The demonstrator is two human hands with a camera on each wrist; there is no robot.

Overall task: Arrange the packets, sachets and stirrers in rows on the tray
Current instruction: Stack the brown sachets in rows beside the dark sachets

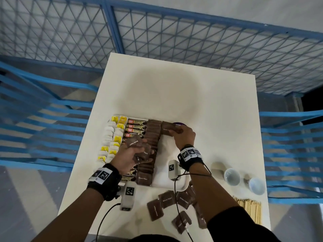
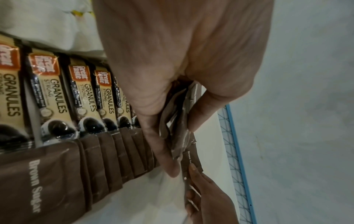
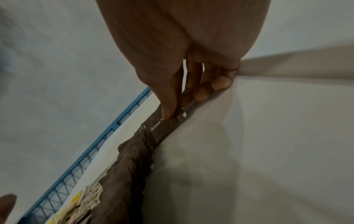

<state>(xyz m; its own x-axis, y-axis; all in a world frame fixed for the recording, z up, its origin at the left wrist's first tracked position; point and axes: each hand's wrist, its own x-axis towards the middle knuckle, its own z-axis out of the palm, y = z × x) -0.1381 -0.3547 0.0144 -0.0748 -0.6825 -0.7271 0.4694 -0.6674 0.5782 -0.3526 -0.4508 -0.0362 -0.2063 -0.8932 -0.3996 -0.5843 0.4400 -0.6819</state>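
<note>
Sugar sachets (image 1: 151, 135): light, thin, floppy, likely slick, so pinch by an edge or corner. Left hand (image 1: 128, 157) at centre frame is curled round a loose fan of sachets (image 1: 141, 151) above the tray (image 1: 181, 185). Right hand (image 1: 184, 135) pinches one sachet (image 1: 167, 131) at the tray's top edge, starting a new row; grip looks like thumb and forefinger, view is blurry. Open tray floor sits right of the brown row. More sachets (image 1: 166, 200) lie loose on the table (image 1: 218, 105) at lower centre, stirrers (image 1: 250, 208) lower right.

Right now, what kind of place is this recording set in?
Probably a staged recording cell, not a real café: a plain white table fenced by blue mesh panels, with a tray of tea, coffee and brown sugar sachets and two small cups.
</note>
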